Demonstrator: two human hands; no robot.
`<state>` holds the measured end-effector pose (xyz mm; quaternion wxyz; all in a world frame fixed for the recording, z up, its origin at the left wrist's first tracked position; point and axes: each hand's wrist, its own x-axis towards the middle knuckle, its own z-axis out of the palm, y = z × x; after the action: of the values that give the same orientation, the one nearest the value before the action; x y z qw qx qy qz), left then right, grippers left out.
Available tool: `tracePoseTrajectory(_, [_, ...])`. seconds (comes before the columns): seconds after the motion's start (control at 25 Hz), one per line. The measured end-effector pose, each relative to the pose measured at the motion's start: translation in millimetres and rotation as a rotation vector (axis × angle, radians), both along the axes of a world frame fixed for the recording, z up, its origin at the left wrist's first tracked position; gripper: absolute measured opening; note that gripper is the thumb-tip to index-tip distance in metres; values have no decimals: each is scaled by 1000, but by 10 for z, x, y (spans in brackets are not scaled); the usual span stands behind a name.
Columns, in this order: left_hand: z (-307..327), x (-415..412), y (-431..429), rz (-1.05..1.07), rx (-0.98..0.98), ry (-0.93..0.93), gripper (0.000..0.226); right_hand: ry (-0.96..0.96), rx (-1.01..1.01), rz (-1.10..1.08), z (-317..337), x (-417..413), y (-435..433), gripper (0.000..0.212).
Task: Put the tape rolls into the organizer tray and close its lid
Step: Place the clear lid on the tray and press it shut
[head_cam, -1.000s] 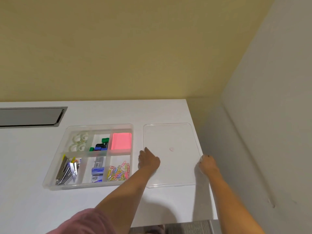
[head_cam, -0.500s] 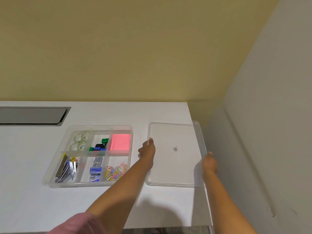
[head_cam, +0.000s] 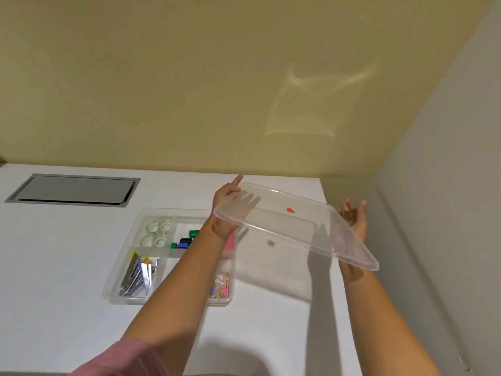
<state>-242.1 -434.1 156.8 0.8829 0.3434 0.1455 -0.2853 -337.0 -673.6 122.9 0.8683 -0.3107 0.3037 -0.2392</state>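
Note:
The clear organizer tray (head_cam: 119, 280) lies open on the white table. Several clear tape rolls (head_cam: 156, 232) sit in its far left compartment. The clear plastic lid (head_cam: 284, 226), with a small red mark on it, is in the air to the right of the tray, tilted with its left end higher. My left hand (head_cam: 230, 196) grips the lid's left edge, forefinger pointing up. My right hand (head_cam: 353, 221) holds the right edge from behind, seen partly through the plastic.
Other tray compartments hold binder clips (head_cam: 187, 241), a pink pad (head_cam: 230, 242), metal clips (head_cam: 137, 275) and coloured paper clips (head_cam: 221, 286). A grey hatch (head_cam: 73, 189) is set into the table at the back left. Walls stand close behind and to the right; the table's right edge (head_cam: 336, 240) runs below the lid.
The lid lay flat on the table beside the tray; both hands took its edges and lifted it clear, tilting it. The tray's contents have not moved.

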Motion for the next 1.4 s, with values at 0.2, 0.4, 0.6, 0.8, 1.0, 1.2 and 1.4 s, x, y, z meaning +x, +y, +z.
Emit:
tracePoseTrajectory(0.2, [-104,161,713,118,1,-108,69,163,-41,430,-108,202,457,63])
tracePoseTrajectory(0.4, [-262,356,1456,81,219,-337,69,112,-233,632,-120,436,1083,57])
tracePoseTrajectory(0.6, [-337,510,2133,119,539,-265,36,297,-577,892,-138,547,1581,53])
tracePoseTrajectory(0.8, [-385,629,2660,-3,909,-272,30,409,-990,1028,14,725,1876,44])
tracePoseTrajectory(1.0, [-324,702,2736,-378,1013,-493,30,360,-1179,1110,158,1012,2306,31])
tracePoseTrajectory(1.2, [-530,744,2817,-96,910,-420,23,583,-1490,582,-80,1133,2476,45])
tracePoseTrajectory(1.4, [-924,649,2842,80,784,-187,21,802,-1117,454,-460,873,2323,50])
